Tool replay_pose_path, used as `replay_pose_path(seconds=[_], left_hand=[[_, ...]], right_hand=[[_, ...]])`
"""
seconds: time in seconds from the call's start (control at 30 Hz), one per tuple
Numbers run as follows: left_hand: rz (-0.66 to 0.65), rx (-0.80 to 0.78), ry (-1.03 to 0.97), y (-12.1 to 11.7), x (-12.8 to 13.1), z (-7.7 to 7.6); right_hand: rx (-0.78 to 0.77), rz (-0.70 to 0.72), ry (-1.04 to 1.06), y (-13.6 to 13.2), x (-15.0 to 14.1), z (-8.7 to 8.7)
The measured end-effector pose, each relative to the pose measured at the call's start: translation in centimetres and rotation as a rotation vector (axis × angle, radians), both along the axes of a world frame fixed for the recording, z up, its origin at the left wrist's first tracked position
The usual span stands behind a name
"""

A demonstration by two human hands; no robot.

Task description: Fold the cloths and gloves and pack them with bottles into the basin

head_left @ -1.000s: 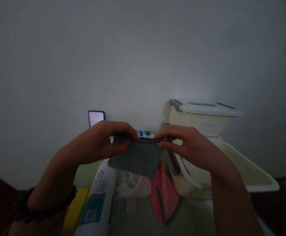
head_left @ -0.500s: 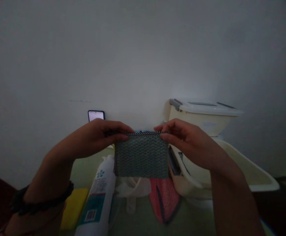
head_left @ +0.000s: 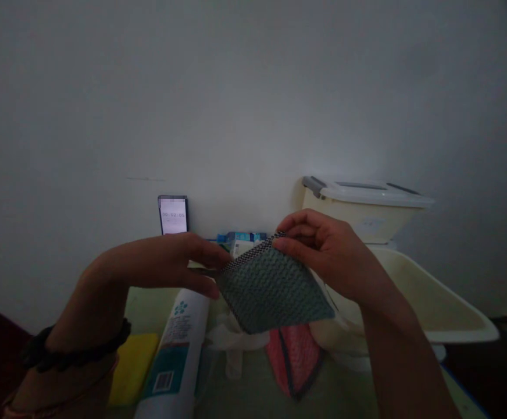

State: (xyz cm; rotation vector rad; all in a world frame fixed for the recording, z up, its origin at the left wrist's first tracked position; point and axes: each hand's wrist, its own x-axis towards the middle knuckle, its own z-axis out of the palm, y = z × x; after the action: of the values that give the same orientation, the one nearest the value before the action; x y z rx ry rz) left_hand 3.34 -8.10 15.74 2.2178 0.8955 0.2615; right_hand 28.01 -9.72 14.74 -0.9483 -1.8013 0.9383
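Note:
A grey-green woven cleaning cloth [head_left: 275, 291] with a black-and-white checked edge hangs tilted in the air, its right side higher. My right hand [head_left: 318, 250] pinches the upper right corner between thumb and fingers. At the lower left corner is my left hand [head_left: 184, 262], thumb and fingers parted around that corner; whether it touches the cloth is unclear. Below the cloth a pink cloth [head_left: 295, 358] with a dark border lies folded on the table. A white roll-shaped package [head_left: 172, 355] with a teal label lies beneath my left hand.
A yellow cloth or sponge [head_left: 134, 369] lies left of the package. Behind stands a phone [head_left: 174, 215] showing a timer, near blue-and-white packs [head_left: 247, 237]. On the right are an open cream bin [head_left: 463, 314] and a lidded cream box [head_left: 358, 212] against the wall [head_left: 253, 116].
The cloth has gone from level to tilted, its left end lower. My left hand has moved down and its fingers have parted, while my right hand keeps its pinch.

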Motion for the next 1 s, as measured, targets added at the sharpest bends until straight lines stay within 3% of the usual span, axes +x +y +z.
replay_pose_path(seconds=[0.27, 0.37, 0.53, 0.83, 1.0], left_hand=[[0.042, 0.108, -0.073, -0.2, 3.0, -0.4], [0.106, 0.055, -0.140, 0.1, 2.6, -0.6], [0.210, 0.066, -0.291, 0.6, 1.0, -1.1], [0.098, 0.306, -0.120, 0.2, 1.8, -0.3], [0.098, 0.352, -0.119, 0.5, 1.4, -0.2]], right_hand=[[0.063, -0.013, -0.057, -0.3, -1.4, -0.3], [0.100, -0.072, -0.093, -0.2, -1.1, -0.4], [0.108, -0.034, -0.394, -0.4, -0.1, 0.0], [0.218, -0.036, -0.470, -0.6, -0.4, 0.1], [0.201, -0.023, -0.340, -0.6, -0.3, 0.1]])
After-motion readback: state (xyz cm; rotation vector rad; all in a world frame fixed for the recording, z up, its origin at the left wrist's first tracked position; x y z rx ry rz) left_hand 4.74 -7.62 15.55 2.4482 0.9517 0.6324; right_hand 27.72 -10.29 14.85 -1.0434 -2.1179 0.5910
